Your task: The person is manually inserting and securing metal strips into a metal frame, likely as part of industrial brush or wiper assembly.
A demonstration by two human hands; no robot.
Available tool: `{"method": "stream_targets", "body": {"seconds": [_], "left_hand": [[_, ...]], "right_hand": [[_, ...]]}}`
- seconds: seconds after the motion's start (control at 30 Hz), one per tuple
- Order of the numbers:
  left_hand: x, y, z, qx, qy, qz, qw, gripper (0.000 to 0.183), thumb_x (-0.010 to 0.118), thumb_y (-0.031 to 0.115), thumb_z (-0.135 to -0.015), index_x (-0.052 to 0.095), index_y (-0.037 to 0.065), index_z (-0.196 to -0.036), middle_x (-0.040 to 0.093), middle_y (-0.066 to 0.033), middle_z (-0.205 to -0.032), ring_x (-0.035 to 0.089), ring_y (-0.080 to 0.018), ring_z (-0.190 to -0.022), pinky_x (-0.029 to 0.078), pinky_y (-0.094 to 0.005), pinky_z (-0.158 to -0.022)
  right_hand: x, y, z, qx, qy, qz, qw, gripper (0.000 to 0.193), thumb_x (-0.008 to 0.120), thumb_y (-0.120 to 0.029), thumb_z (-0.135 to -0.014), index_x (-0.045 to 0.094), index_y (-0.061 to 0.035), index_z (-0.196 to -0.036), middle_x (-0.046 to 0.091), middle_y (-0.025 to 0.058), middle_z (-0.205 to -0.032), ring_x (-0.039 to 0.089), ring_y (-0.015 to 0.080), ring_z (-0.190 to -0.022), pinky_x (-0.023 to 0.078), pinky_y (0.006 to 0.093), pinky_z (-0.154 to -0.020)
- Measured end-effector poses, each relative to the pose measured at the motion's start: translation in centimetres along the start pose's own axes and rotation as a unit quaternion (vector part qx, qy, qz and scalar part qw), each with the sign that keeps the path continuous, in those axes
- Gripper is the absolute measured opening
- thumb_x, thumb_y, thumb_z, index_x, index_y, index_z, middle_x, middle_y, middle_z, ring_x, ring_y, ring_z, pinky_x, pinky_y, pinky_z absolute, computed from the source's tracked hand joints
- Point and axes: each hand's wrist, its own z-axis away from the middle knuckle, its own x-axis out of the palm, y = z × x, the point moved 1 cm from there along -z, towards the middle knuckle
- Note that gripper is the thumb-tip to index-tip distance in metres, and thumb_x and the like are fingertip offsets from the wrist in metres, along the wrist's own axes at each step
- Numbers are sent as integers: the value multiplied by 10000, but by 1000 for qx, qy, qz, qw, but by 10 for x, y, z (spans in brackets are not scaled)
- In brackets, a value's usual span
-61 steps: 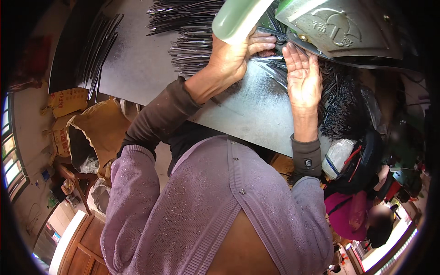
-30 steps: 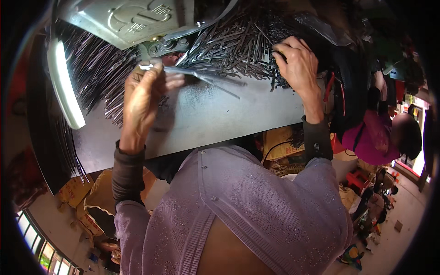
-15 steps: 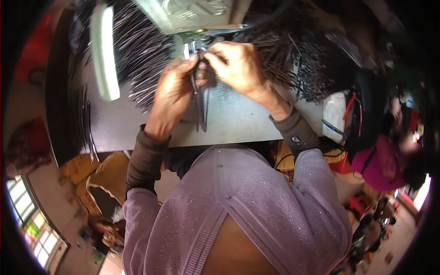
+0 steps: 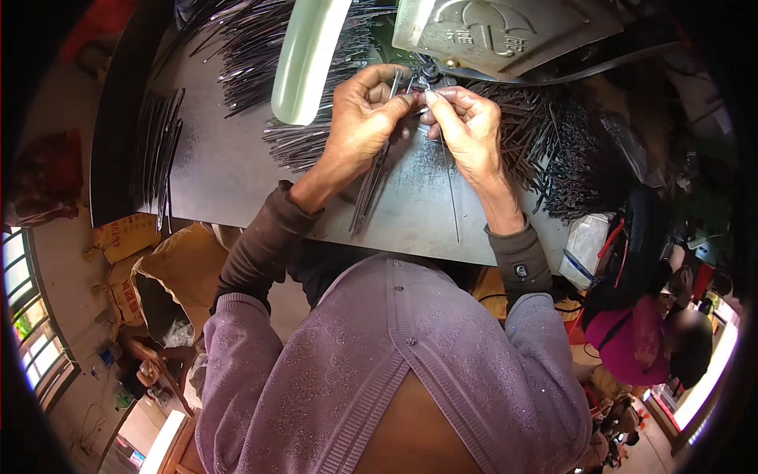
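My left hand (image 4: 362,118) is closed round a small bundle of long, thin dark metal strips (image 4: 368,189), whose lower ends hang toward the table's front edge. Close beside it, my right hand (image 4: 474,136) pinches a single thin metal rod (image 4: 452,188) between thumb and fingers; the rod slants down over the bench. Both sets of fingertips meet just below a small round metal machine part (image 4: 429,71). Exactly how the pieces touch there is hidden by the fingers. Above stands a metal machine cover (image 4: 505,39) with a raised emblem.
Heaps of dark strips (image 4: 253,63) lie left of the hands, and more bundles (image 4: 580,158) to the right. A pale trough-like piece (image 4: 308,67) overhangs the metal table (image 4: 229,174). A white packet (image 4: 586,249) sits right; sacks (image 4: 181,268) stand lower left. Another person (image 4: 632,340) is at right.
The view has shifted, so the table and machine sit differently in the picture. My right hand now shows a thin rod hanging from its pinch; the left still holds strips.
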Motion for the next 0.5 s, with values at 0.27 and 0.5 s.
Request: {"method": "stream_targets", "body": {"seconds": [0.27,0.5], "left_hand": [[3,5,-2,-37,-24,18,999,250,556,33,-797,506,30,-1043,606,-21,-766,501,-52,-521,391,-181,-426],[9,0,-19,27,-47,-7,999,235,543,10,-787,512,3,-1020,576,1,-734,501,-41,-571,395,-177,-470]], "right_hand": [[1,6,-1,16,-17,-46,999,127,577,-120,-849,616,0,-843,586,26,-698,533,63,-583,425,176,-511],[-3,13,-8,36,49,-169,984,95,596,-105,-829,618,-13,-830,577,16,-653,486,46,-507,397,164,-469]]}}
